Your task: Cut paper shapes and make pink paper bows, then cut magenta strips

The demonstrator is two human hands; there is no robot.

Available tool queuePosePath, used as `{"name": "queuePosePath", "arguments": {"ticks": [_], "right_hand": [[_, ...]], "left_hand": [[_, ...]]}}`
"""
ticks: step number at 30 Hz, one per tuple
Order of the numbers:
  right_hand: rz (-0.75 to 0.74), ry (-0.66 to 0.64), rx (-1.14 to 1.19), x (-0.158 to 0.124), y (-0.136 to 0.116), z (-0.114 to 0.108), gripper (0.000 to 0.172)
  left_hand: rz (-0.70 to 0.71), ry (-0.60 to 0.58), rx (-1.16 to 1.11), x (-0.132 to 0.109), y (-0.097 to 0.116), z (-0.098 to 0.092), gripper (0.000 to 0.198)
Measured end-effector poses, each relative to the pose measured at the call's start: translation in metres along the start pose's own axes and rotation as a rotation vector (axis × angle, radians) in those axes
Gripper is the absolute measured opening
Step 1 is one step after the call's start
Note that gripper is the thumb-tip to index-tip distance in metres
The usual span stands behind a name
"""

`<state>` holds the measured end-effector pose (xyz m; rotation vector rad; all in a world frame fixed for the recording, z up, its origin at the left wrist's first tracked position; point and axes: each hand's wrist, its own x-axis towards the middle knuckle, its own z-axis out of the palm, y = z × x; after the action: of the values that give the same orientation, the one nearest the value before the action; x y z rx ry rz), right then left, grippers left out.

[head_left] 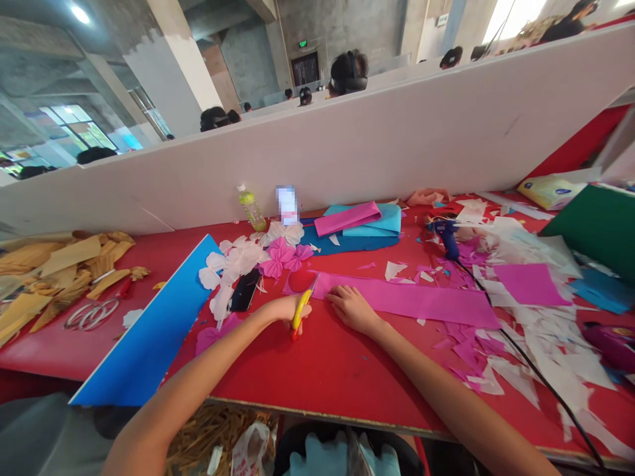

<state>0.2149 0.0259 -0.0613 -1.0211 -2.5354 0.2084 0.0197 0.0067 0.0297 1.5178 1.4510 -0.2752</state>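
Note:
A long pink crepe paper strip lies across the red table in front of me. My left hand is closed round the handles of yellow scissors, whose blades point at the strip's left end. Close by on the right, my right hand grips the strip's lower edge near that end, its fingers bent onto the paper. Part of the strip's left end is hidden by the scissors and my fingers. Pink paper flowers and white paper flowers lie beyond my left hand.
A black phone, a green-capped-looking drink bottle and a lit phone stand or lie behind. A blue board leans at left. Paper scraps, a blue glue gun and its black cable cover the right side.

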Motion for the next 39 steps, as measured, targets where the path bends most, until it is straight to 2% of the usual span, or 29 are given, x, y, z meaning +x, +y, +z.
{"name": "queuePosePath", "arguments": {"ticks": [7, 18, 21, 25, 31, 39], "right_hand": [[-0.005, -0.005, -0.002, 0.000, 0.001, 0.000, 0.033], [-0.006, -0.004, -0.008, 0.001, 0.003, 0.003, 0.032], [-0.005, 0.004, -0.010, 0.001, 0.003, 0.004, 0.032], [-0.010, 0.014, -0.008, 0.001, 0.003, 0.004, 0.032], [-0.010, 0.016, 0.003, 0.001, 0.002, 0.003, 0.031], [-0.014, 0.022, -0.006, 0.001, 0.003, 0.004, 0.032]], "left_hand": [[0.081, 0.146, 0.165, 0.001, 0.001, -0.001, 0.016], [0.120, 0.183, 0.169, 0.008, -0.011, -0.001, 0.015], [0.102, 0.119, 0.092, 0.007, -0.011, -0.001, 0.015], [-0.027, -0.004, -0.061, 0.002, -0.003, 0.000, 0.009], [-0.053, -0.002, -0.088, -0.002, 0.003, -0.001, 0.008], [-0.009, 0.011, 0.021, 0.015, -0.003, -0.008, 0.015]]}}
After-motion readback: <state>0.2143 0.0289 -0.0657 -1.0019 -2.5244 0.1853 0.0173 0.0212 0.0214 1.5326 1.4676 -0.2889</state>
